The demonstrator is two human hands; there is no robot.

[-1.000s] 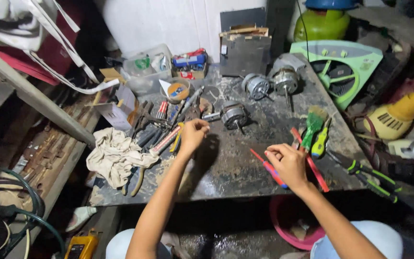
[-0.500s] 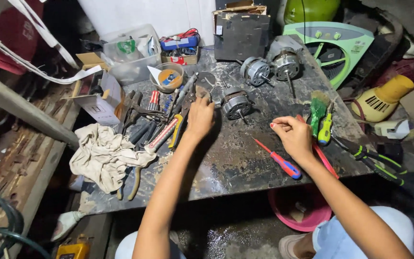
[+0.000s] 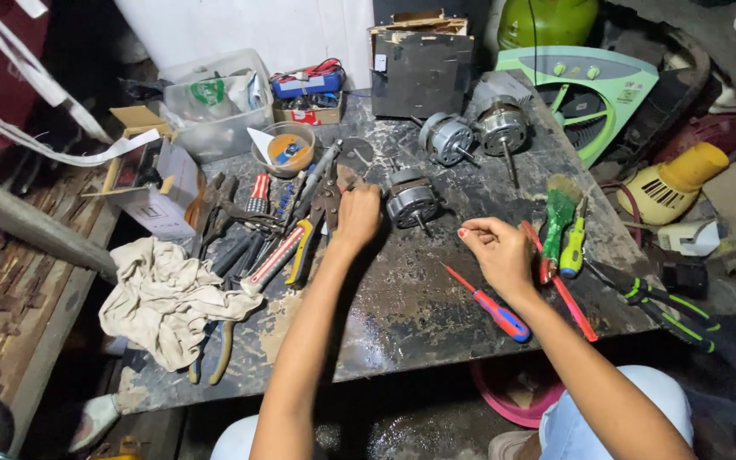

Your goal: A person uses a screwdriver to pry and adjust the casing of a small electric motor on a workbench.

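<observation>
1. Head view, left hand [image 3: 358, 213]: stretched forward over the dark, stained metal counter [image 3: 402, 315], fingers curled down onto the far end of a heap of hand tools; whether it grips one cannot be told.
2. Head view, tool heap: pliers with yellow-and-black handles [image 3: 304, 247] lie just left of the left hand, beside a red-handled tool [image 3: 257, 192]. A grey cylindrical electric motor with a protruding shaft [image 3: 411, 200] stands just right of that hand.
3. Head view, right hand [image 3: 497, 251]: fingers pinched narrowly together, with nothing visible between them.
4. Head view, near the right hand: a red-and-blue-handled screwdriver [image 3: 496, 311] lies on the counter just below it; a green-bristled brush [image 3: 557, 217] and a yellow-green screwdriver [image 3: 574, 247] lie just to its right.
5. Head view, surroundings: a crumpled beige rag [image 3: 163, 298] lies well left of the left hand; two more grey motors [image 3: 474, 132] stand beyond both hands.
</observation>
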